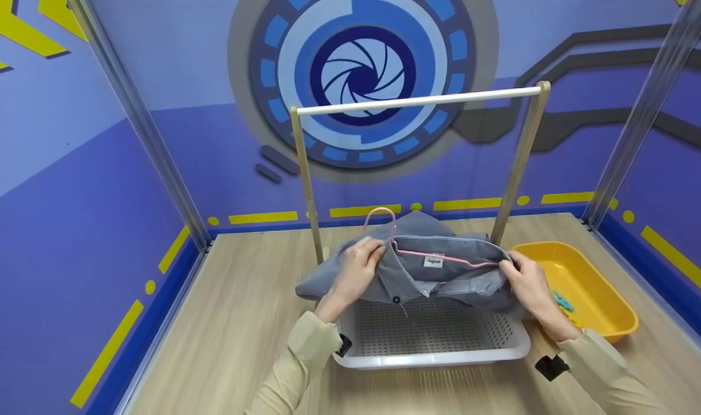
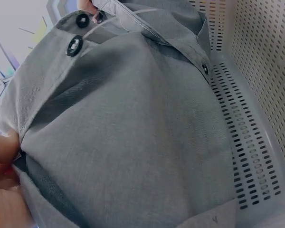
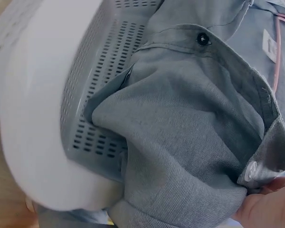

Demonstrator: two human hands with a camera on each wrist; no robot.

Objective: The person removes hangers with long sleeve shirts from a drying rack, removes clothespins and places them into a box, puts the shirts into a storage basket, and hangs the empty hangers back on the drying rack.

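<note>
Grey shirt is held up over the far part of the white basket, covering its rear rim. The left hand pinches the neck edge above the basket's left side; the right hand pinches the other end of that opening, above its right side. A pink hanger runs across the opening, its hook up beside the left hand. Behind the basket stands a rack with a white bar; the shirt hides the feet of its wooden posts. Right of the basket is a yellow tub with small teal pieces inside, its near left edge partly hidden by the right forearm.

The right wrist view shows a pale button close to the right fingers; the left wrist view shows black buttons along the front edge. The white neck label carries dark lettering, too small to read surely.
</note>
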